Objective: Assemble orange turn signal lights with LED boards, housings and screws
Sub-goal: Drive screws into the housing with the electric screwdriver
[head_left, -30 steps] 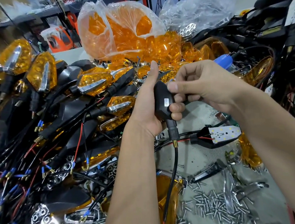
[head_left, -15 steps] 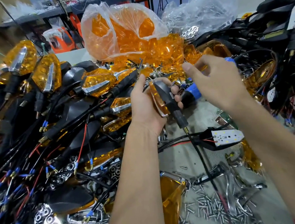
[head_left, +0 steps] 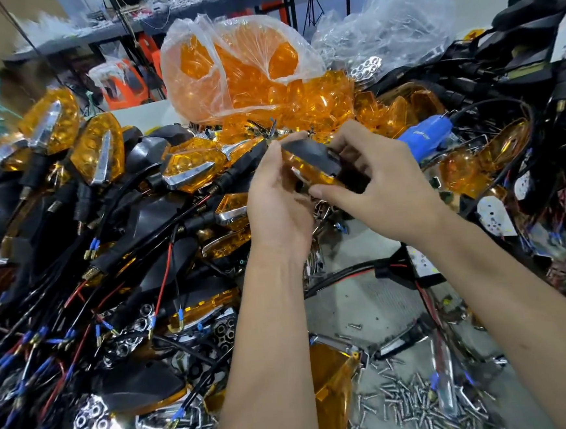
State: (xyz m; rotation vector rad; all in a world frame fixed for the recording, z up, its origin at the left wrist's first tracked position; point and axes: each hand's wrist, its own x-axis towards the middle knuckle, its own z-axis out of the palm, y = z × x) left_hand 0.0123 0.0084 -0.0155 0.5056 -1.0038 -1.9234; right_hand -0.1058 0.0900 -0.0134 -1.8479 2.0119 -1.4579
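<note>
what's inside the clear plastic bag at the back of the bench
The clear plastic bag is packed with loose orange lenses, which spill out at its open lower right side. Whatever lies deeper in the bag, behind the front lenses, is hidden.

I see 2 bare forearms coming up from the bottom edge of my view, with no sleeve showing on either of them. The left hand (head_left: 279, 207) wears no glove, and I spot no ring, watch or band on it or its wrist. The right hand (head_left: 379, 186) is just as bare, fingers and wrist uncovered. Both have short, plain, unpainted nails where they show.
</note>
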